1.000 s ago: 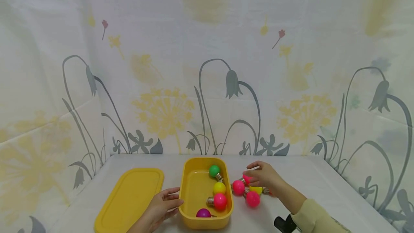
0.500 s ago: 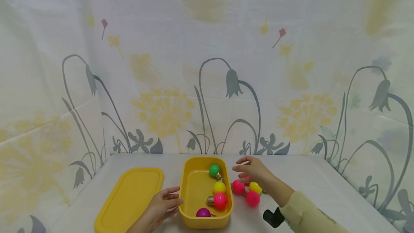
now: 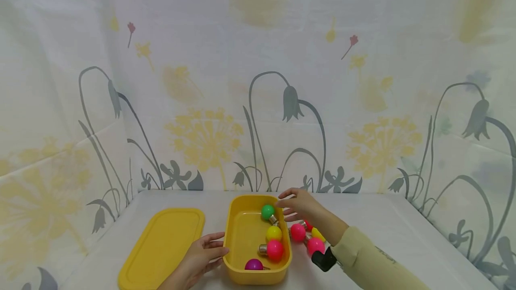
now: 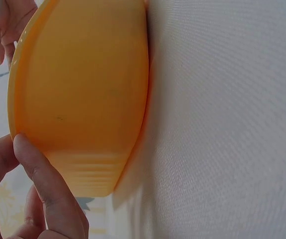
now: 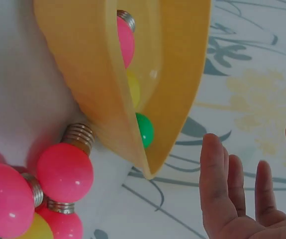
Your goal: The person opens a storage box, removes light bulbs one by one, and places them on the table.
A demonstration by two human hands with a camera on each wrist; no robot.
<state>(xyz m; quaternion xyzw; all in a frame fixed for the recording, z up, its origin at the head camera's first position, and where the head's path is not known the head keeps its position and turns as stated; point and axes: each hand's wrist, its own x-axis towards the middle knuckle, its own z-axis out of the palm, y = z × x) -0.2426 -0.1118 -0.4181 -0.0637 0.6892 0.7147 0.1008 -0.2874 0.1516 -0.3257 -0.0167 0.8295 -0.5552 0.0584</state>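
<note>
Head view: the right hand [image 3: 304,206], fingers loosely spread and seemingly empty, has moved from above the loose bulbs [image 3: 298,232] to the far right corner of the yellow box [image 3: 255,278], leaving them outside; the left hand's [image 3: 199,255] extended fingers touch its left rim

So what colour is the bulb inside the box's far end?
Green; that light bulb shows best in the head view.

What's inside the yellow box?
A green bulb, yellow bulb, pink bulb and purple bulb. The near wall partly covers the purple bulb; anything beneath the bulbs can't be seen.
</note>
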